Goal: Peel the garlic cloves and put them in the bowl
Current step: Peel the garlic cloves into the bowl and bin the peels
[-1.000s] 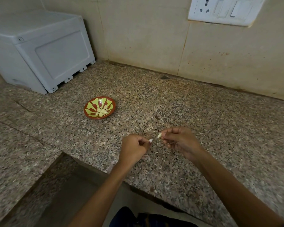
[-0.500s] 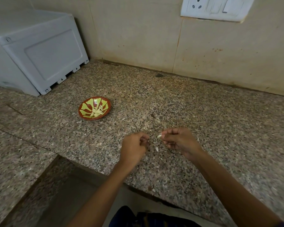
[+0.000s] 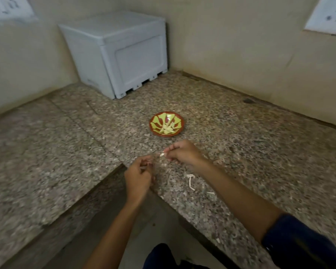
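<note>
Clove (image 3: 162, 154) pinched at right hand (image 3: 183, 153) fingertips, just short of bowl (image 3: 166, 124). Left hand (image 3: 138, 176) curled; whether skin held, can't be told. Clove best carried over rim, dropped low, scraps (image 3: 190, 182) left on counter (image 3: 260, 152).

Before me: speckled granite tabletop (image 3: 241, 136); grey plastic box (image 3: 122, 53) in its far corner; white switch plates (image 3: 327, 16) on beige walls (image 3: 231, 41).
</note>
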